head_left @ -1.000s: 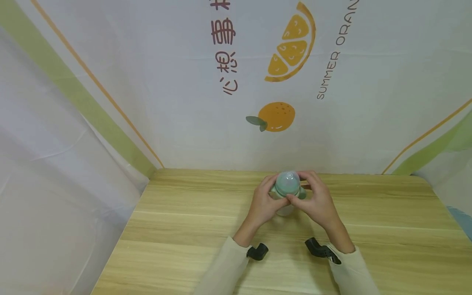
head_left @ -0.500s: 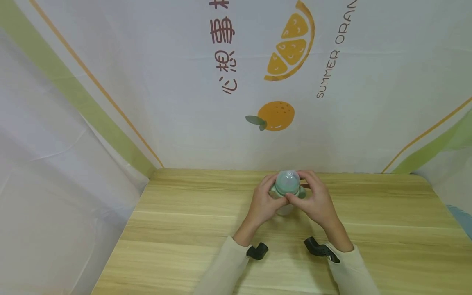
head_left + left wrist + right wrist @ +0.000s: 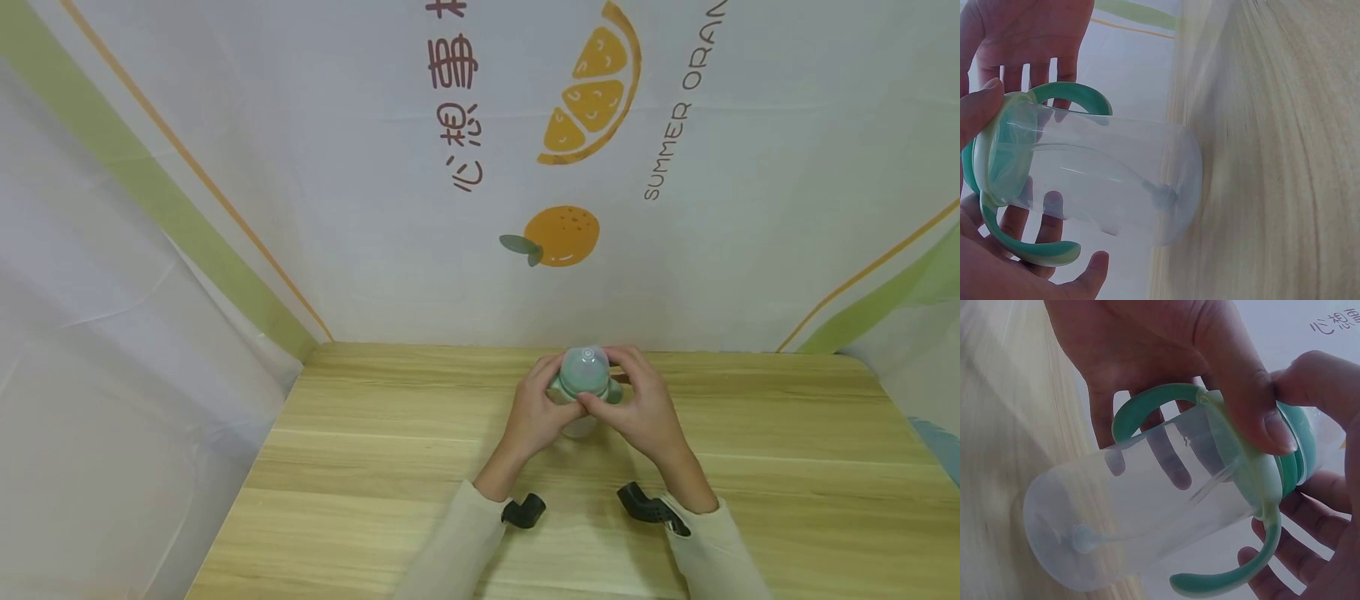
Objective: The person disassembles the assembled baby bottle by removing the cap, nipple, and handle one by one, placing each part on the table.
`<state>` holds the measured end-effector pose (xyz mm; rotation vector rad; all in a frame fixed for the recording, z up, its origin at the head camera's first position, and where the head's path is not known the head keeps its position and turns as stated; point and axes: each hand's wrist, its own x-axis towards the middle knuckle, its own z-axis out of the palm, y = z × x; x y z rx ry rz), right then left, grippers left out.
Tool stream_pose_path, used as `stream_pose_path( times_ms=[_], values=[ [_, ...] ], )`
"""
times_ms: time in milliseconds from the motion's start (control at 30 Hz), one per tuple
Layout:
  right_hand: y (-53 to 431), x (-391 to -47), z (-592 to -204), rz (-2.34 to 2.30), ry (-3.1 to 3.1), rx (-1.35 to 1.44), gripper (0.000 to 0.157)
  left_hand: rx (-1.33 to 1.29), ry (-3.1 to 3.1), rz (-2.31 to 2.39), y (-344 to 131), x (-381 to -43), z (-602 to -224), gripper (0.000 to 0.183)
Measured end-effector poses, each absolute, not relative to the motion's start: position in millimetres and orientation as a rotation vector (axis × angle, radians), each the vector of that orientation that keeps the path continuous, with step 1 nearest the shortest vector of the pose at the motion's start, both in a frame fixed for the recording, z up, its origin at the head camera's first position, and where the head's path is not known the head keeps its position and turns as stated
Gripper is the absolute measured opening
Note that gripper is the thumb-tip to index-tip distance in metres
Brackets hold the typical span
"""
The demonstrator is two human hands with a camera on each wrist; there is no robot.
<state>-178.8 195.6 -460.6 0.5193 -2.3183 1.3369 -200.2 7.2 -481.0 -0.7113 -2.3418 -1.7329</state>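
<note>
A clear baby bottle with a mint-green collar, two green side handles and a domed transparent cap (image 3: 586, 372) stands roughly upright between the hands. The left hand (image 3: 534, 410) grips its collar from the left, the right hand (image 3: 639, 407) from the right. Both thumbs meet at the near side of the collar. In the left wrist view, a weighted straw shows inside the see-through body (image 3: 1110, 175), which holds no visible liquid. A curved handle (image 3: 1235, 578) sticks out beside the right hand's fingers in the right wrist view. The bottle's base is right at the tabletop.
The wooden table (image 3: 360, 467) ends just beyond the bottle, against a white curtain (image 3: 375, 250) printed with oranges and lettering. Dark wrist mounts (image 3: 523, 512) sit at both sleeve cuffs. More white cloth (image 3: 135, 400) hangs along the left side.
The right thumb has slid slightly left along the near side of the collar. Both hands keep their hold, and the bottle stays in place.
</note>
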Motion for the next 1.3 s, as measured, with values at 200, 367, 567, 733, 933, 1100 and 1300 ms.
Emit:
stream_pose_path(
  times_ms=[200,367,567,733,933,1100,1300],
  values=[
    [194.1,-178.7,-461.1,1.321,-2.322,0.505,0.055,-0.723,-2.336,-1.721,6.8,-200.8,-482.2,0.071],
    [192.3,-178.1,-460.7,1.307,-2.306,0.504,0.055,-0.702,-2.357,-1.723,7.0,-200.5,-481.8,0.072],
    [190.8,-177.7,-459.4,1.308,-2.297,0.494,0.053,-0.697,-2.361,-1.712,7.4,-200.2,-480.8,0.072],
    [190.6,-177.6,-459.7,1.312,-2.279,0.492,0.054,-0.689,-2.368,-1.721,7.2,-200.2,-480.9,0.072],
    [190.7,-179.1,-462.7,1.329,-2.278,0.486,0.054,-0.678,-2.372,-1.725,7.4,-199.4,-479.7,0.071],
    [190.7,-179.1,-463.0,1.331,-2.271,0.483,0.054,-0.682,-2.369,-1.738,7.2,-198.9,-478.9,0.07],
    [190.1,-177.7,-460.9,1.341,-2.244,0.487,0.054,-0.674,-2.375,-1.745,7.3,-199.8,-480.2,0.071]
  ],
)
